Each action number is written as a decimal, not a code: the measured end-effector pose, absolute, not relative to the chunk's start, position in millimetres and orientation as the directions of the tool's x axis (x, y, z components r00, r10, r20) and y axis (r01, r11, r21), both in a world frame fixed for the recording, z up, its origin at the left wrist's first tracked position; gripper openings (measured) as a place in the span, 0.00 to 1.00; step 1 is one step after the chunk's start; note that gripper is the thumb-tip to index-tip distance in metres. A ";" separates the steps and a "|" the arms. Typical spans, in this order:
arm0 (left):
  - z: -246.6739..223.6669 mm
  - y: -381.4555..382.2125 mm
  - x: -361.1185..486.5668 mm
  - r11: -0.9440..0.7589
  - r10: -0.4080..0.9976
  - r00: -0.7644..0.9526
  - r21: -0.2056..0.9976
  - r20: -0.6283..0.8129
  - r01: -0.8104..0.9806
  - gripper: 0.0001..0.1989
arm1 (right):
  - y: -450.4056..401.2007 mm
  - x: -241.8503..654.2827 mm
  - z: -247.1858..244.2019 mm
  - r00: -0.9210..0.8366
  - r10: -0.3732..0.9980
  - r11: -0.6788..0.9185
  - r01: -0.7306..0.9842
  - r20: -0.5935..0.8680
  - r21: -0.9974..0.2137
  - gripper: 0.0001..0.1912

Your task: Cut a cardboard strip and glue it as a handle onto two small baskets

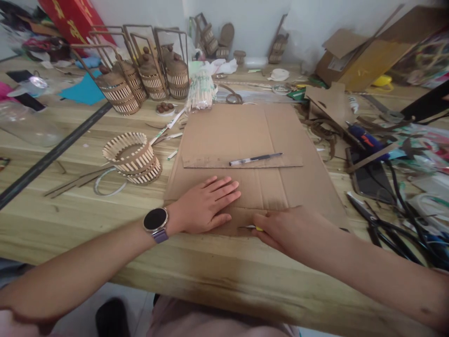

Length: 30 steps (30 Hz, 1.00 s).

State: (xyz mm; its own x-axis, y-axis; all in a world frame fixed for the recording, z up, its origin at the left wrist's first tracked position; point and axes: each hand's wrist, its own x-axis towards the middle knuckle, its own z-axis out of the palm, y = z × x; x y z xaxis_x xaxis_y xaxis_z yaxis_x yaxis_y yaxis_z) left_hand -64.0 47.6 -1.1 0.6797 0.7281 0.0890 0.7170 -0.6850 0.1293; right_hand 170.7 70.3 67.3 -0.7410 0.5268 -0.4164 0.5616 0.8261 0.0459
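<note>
My left hand (212,204) lies flat, fingers stretched out, on the near left part of a large brown cardboard sheet (308,187). In my right hand (280,226) is a utility knife (258,229), its yellow part and thin blade showing and the rest hidden by my fingers. The blade points left and rests at the cardboard near its front edge. A smaller cardboard piece (242,128) lies on top of the sheet. Across that piece's near edge lies a pen (255,159), beyond both hands.
Left of the cardboard stands a woven stick basket (132,157). Several lidded baskets with tall handles (152,82) stand behind it, beside a bundle of sticks (202,89). At right are black scissors (380,229), a phone (370,175) and a blue glue gun (366,137).
</note>
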 end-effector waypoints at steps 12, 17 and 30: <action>-2.7 47.6 -64.6 -0.684 0.729 0.675 0.139 0.112 0.716 0.28 | 68.5 170.4 66.0 -0.745 0.529 0.828 0.558 -0.406 0.055 0.05; -3.9 47.9 -64.4 -0.684 0.729 0.675 0.132 0.115 0.717 0.29 | 69.8 170.9 65.9 -0.741 0.521 0.830 0.555 -0.424 0.051 0.06; -1.6 47.4 -66.1 -0.688 0.725 0.680 0.145 0.109 0.711 0.28 | 62.6 170.0 67.6 -0.693 0.542 0.831 0.527 -0.475 0.179 0.11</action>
